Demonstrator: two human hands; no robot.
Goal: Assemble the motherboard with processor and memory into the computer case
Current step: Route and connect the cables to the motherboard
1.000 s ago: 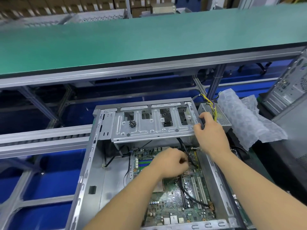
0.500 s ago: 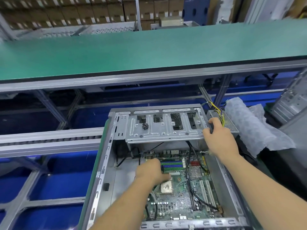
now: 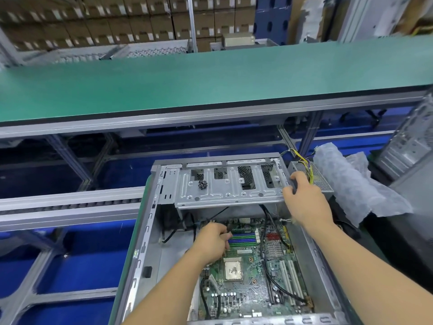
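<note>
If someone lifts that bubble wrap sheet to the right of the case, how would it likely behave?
The bubble wrap would probably flop and drape, since it already lies crumpled in loose folds beside the computer case. It looks thin and translucent, so it is likely very light for its size. Its ragged near edge suggests it may tear easily if tugged.

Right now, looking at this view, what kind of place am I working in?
Most likely a computer assembly line in a factory. A long green conveyor belt runs past the open computer case, stacked cardboard cartons fill the shelves behind, and another bare metal chassis waits on the right.
</note>
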